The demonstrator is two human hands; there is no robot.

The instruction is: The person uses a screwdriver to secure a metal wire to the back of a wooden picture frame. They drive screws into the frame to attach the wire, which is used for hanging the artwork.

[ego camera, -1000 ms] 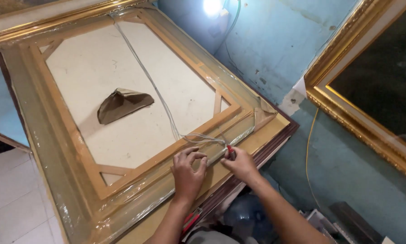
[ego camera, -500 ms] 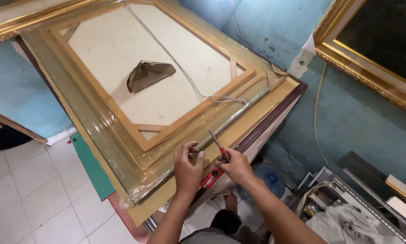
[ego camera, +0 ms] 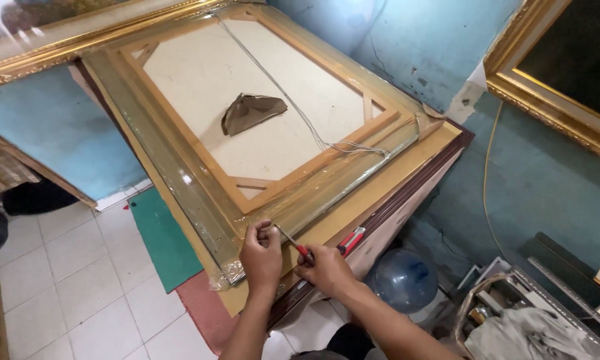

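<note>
frame [ego camera: 180, 180] on table [ego camera: 406, 170], bottle [ego camera: 401, 280] beneath
</note>
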